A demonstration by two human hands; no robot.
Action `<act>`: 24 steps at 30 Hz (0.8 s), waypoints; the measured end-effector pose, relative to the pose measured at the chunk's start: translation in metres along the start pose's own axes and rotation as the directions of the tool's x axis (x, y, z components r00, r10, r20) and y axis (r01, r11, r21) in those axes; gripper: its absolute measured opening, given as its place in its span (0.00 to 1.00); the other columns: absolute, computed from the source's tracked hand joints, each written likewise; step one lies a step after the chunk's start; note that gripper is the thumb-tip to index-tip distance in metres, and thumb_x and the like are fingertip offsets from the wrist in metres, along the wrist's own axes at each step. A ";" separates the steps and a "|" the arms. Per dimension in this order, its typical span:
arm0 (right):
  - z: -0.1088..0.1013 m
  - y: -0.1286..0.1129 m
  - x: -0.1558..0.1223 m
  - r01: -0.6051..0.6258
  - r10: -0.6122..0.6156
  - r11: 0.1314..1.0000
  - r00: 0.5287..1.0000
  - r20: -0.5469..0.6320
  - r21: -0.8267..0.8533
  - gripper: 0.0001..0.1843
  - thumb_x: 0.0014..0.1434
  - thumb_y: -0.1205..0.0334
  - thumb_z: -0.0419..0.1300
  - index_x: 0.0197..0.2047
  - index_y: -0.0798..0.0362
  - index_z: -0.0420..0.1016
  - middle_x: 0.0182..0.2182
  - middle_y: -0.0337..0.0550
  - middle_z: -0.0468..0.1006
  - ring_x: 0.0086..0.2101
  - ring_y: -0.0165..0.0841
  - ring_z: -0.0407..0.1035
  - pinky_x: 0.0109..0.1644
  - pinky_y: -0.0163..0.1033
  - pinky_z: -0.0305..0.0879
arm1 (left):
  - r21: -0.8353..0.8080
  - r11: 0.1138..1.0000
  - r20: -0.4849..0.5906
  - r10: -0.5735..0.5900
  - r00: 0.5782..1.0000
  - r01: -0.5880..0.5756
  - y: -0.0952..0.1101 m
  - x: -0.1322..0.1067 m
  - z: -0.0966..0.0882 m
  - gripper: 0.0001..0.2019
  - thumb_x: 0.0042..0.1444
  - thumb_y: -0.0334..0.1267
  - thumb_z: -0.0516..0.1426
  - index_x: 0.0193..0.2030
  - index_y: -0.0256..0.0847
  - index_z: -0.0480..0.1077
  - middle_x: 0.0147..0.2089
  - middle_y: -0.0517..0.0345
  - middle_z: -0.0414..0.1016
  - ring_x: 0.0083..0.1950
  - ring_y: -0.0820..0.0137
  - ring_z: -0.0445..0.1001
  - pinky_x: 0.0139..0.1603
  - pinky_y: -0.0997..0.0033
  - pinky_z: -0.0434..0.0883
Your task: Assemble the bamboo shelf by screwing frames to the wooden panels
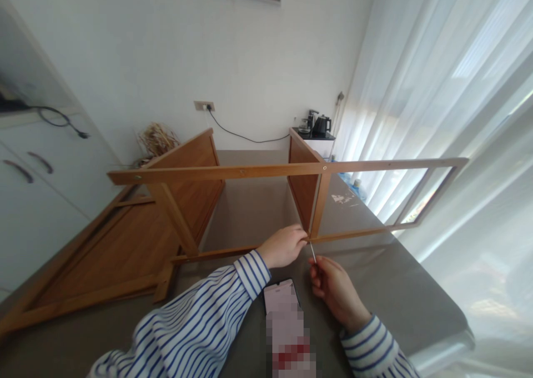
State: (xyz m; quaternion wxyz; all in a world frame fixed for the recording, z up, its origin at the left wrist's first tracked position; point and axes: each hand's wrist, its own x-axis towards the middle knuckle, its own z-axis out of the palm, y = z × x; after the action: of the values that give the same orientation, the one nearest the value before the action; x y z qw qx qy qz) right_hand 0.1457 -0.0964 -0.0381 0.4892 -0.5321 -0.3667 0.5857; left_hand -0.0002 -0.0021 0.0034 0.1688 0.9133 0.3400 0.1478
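A wooden frame (266, 170) with two long rails and crosspieces stands on edge across the table, joined to upright wooden panels behind it. My left hand (283, 247) is closed at the lower rail (350, 235), its fingertips by the joint under the middle crosspiece (320, 206). Pinched in my right hand (336, 290) is a thin metal tool (313, 252), probably a hex key, whose tip points up into that same joint. The rest of the tool is hidden in my fingers. Bolt holes or heads show along the upper rail.
A phone (281, 296) lies on the grey table (416, 295) between my forearms, its screen partly blurred. At the left leans a wooden panel (104, 256). Behind are a kettle (322, 125) and a cable (245, 136); white curtains (425, 89) hang at the right.
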 end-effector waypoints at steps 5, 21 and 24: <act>-0.006 0.001 -0.010 0.286 -0.458 0.679 0.885 -0.085 -0.676 0.15 0.58 0.52 0.55 0.43 0.53 0.69 0.33 0.45 0.72 0.31 0.33 0.67 0.29 0.34 0.58 | 0.000 1.000 -0.007 0.011 1.000 -0.011 -0.002 0.000 0.001 0.13 0.63 0.37 0.46 0.41 0.39 0.71 0.43 0.52 0.71 0.44 0.67 0.71 0.46 0.69 0.67; 0.003 -0.003 -0.005 0.247 -0.581 -0.055 0.780 0.232 -0.968 0.10 0.63 0.67 0.45 0.31 0.52 0.63 0.26 0.42 0.70 0.25 0.31 0.64 0.28 0.36 0.52 | 0.007 1.000 -0.013 0.022 1.000 -0.022 -0.005 0.000 0.003 0.13 0.62 0.37 0.46 0.40 0.39 0.71 0.42 0.52 0.71 0.44 0.67 0.71 0.47 0.69 0.67; 0.001 -0.003 -0.001 0.318 -0.557 0.242 0.819 0.138 -0.916 0.11 0.62 0.66 0.44 0.31 0.53 0.64 0.25 0.42 0.69 0.26 0.31 0.64 0.28 0.36 0.52 | 0.002 1.000 -0.015 0.028 0.999 -0.028 -0.005 0.000 0.001 0.13 0.62 0.37 0.46 0.40 0.39 0.71 0.42 0.52 0.71 0.44 0.67 0.71 0.46 0.69 0.66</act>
State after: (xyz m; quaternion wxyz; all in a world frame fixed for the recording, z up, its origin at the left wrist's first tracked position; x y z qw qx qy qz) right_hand 0.1448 -0.0970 -0.0348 0.2942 -0.6443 -0.7032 0.0614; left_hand -0.0022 0.0013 0.0004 0.1631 0.9171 0.3284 0.1566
